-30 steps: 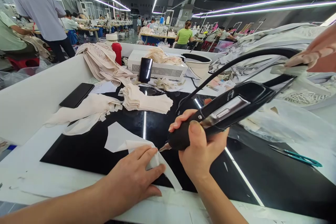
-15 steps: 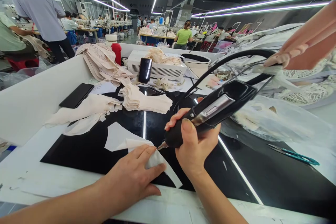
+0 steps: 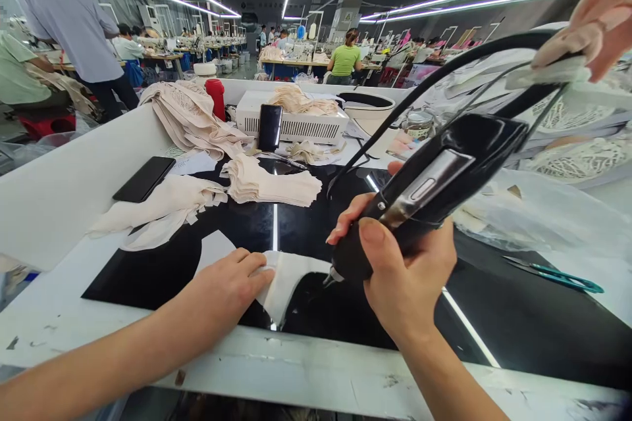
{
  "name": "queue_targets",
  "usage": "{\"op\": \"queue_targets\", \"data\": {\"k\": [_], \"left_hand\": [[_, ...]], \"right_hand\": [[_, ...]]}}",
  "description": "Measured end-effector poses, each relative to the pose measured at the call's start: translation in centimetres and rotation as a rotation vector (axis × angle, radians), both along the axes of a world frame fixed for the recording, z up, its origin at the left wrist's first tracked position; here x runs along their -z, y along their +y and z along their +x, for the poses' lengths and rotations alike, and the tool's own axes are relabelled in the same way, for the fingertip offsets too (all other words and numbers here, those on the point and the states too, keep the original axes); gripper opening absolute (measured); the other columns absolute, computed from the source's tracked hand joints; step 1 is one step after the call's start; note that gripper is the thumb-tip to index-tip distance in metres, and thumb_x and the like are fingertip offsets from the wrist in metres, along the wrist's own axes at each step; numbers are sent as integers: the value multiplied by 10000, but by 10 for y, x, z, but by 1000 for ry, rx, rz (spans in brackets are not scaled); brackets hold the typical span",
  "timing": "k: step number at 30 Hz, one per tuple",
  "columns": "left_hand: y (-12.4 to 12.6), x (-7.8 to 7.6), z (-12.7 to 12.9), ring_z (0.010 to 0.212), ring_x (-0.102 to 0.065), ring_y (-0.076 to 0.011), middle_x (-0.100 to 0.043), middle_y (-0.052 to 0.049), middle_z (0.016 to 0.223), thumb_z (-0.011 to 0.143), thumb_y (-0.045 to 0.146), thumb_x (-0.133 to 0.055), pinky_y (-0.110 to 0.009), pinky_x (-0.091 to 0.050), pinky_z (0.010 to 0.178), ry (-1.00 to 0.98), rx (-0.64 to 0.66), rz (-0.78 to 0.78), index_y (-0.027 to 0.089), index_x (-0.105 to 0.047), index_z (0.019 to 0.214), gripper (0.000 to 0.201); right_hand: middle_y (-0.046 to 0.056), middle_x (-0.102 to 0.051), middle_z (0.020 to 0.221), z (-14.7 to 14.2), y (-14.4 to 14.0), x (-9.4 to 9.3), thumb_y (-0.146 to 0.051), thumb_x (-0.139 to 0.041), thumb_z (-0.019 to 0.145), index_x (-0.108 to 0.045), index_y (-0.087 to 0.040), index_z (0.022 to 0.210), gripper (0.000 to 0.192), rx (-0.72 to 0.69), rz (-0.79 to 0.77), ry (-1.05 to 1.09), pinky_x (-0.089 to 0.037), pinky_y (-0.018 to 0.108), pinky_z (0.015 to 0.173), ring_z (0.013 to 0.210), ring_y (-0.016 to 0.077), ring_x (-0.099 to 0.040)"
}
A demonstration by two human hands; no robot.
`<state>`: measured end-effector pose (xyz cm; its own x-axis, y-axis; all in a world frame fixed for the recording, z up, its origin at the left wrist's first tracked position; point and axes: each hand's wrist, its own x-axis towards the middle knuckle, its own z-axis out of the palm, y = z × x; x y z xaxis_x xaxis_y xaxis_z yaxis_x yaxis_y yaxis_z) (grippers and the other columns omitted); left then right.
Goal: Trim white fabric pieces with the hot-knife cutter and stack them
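Gripping firmly, the right hand [image 3: 405,276] wraps its fingers around the black handheld cutting tool with a silver panel and thick black cable [image 3: 429,187], its metal tip pointed down at the edge of the thin white fabric piece [image 3: 289,276]. That piece lies on the glossy black counter [image 3: 494,322], near its front edge. The left hand [image 3: 224,289] lies flat and open on the fabric, grasping nothing and pinning it down. By my judgement the step in hand is cutting along the fabric's edge; the next move calls for steady pressure from the flat palm and a tip kept apart from those fingertips. Teal-handled scissors [image 3: 557,274] lie well apart to the right.
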<state>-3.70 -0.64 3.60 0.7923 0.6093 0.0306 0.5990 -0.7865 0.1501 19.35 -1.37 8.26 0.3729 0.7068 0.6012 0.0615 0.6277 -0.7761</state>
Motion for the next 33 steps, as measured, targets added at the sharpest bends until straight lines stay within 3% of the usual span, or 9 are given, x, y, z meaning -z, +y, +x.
{"op": "queue_targets", "data": {"k": [3,6,10,15,22,28,33], "left_hand": [[-12,-13,20,914,-689,-217,-707,-56,1088,975,-55,-566,-324,-595,806,68,-30,-24,179,-688,1129,305],[-21,-23,30,775,-668,-167,-683,-16,976,1034,72,-632,-269,-522,671,54,27,-44,181,-690,1067,128],[-24,-20,26,681,-641,-184,-650,-10,894,1035,74,-583,-305,-489,592,32,16,6,194,-677,963,168],[-21,-12,25,749,-627,-211,-658,-22,902,852,-124,-521,-319,-538,656,-21,105,122,195,-635,896,341],[-17,-1,51,905,-666,-212,-703,-68,1026,1011,5,-605,-318,-609,811,-160,391,207,146,-663,978,156],[-11,14,66,873,-663,-206,-672,-58,934,1047,19,-595,-319,-608,827,-194,500,323,118,-688,971,155],[-6,15,61,913,-690,-205,-699,-68,984,1069,37,-580,-312,-621,825,-197,475,296,102,-690,1066,128]], "right_hand": [[-48,-733,794,2,-13,-5,-482,-943,830,-686,-270,1051,401,-21,-13,40,-621,292,493,558,146,-671],[-50,-730,795,2,-25,-5,-454,-927,857,-712,-287,1148,399,-68,28,96,-615,283,476,553,144,-667],[-42,-739,809,3,-33,1,-430,-930,860,-728,-304,1226,437,-79,69,140,-608,274,474,556,145,-671],[-35,-742,813,6,-29,8,-431,-929,859,-721,-297,1227,443,-41,86,166,-603,279,480,543,145,-667],[-39,-735,824,3,-26,15,-449,-902,884,-676,-310,1222,429,-38,79,150,-583,268,465,541,142,-661],[-37,-736,827,1,-27,16,-459,-884,893,-637,-287,1052,340,-18,65,119,-569,284,436,527,149,-648],[-36,-741,825,2,-27,17,-447,-901,880,-648,-283,1062,352,-25,80,140,-586,285,455,530,149,-665]]}}
